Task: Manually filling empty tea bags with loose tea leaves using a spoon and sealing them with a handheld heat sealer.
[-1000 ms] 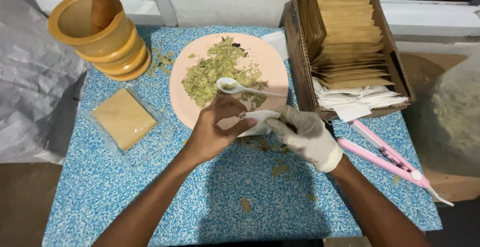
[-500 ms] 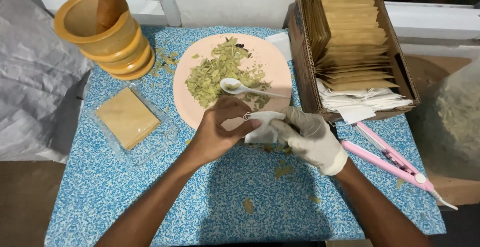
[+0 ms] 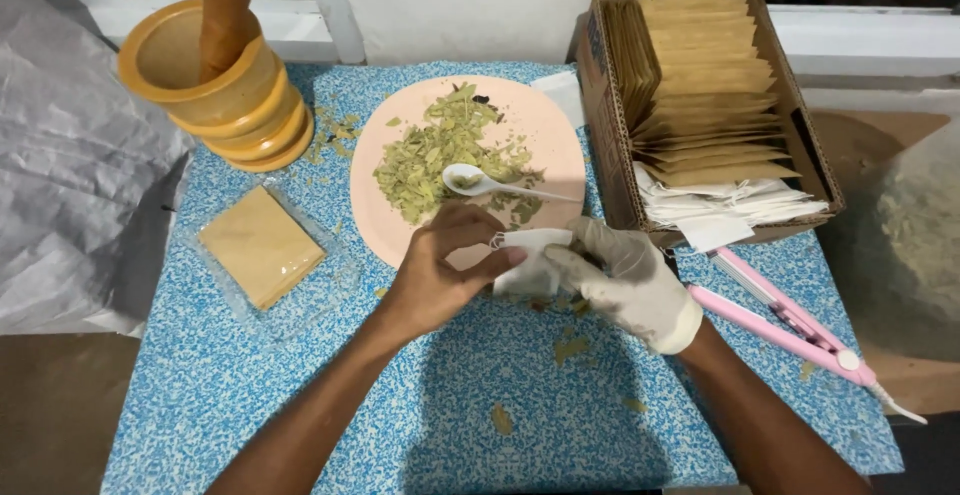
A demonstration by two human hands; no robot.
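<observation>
My left hand, bare, and my right hand, in a white glove, both pinch a small white filter bag just above the near edge of a pink plate. On the plate lies a heap of dried green leaves with a white plastic spoon resting across it, bowl to the left. Bits of leaf are scattered on the blue patterned tablecloth below my hands.
A wooden mortar with pestle stands at the back left. A clear packet of tan sheets lies left of the plate. A cardboard box of brown envelopes and white bags sits at the right, a pink hair-straightener-type tool below it.
Both hands keep hold of the white bag; it has turned slightly between the fingers. The view has shifted a little, otherwise nothing moved.
</observation>
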